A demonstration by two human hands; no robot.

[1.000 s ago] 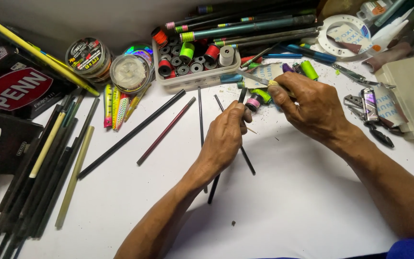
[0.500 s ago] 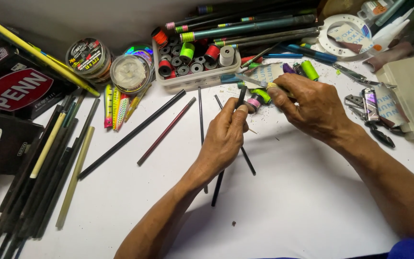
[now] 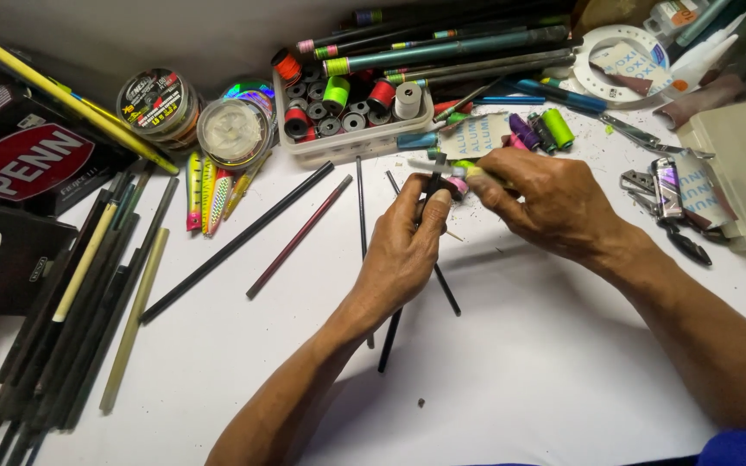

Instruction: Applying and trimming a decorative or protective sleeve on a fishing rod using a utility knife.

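Note:
My left hand [image 3: 403, 246] grips a thin black rod [image 3: 390, 332] near its top end, the rod running down toward me under the wrist. My right hand [image 3: 546, 203] pinches a small tool at the rod's tip [image 3: 436, 168], where small pink and green pieces sit between the fingers. Both hands meet just in front of a white tray of thread spools [image 3: 351, 112]. What the right fingers hold exactly is hidden.
Loose dark rods [image 3: 235, 242] lie on the white table at left and centre. Line spools [image 3: 161, 103], colourful lures [image 3: 209, 190], black boxes [image 3: 10, 207], pliers and a lighter [image 3: 666, 190], a beige case [image 3: 744, 164], and long rod blanks [image 3: 442, 47] ring the work spot.
The hands stay together at the rod tip; the rod has tilted slightly and the left thumb has shifted on it. Nothing else moved.

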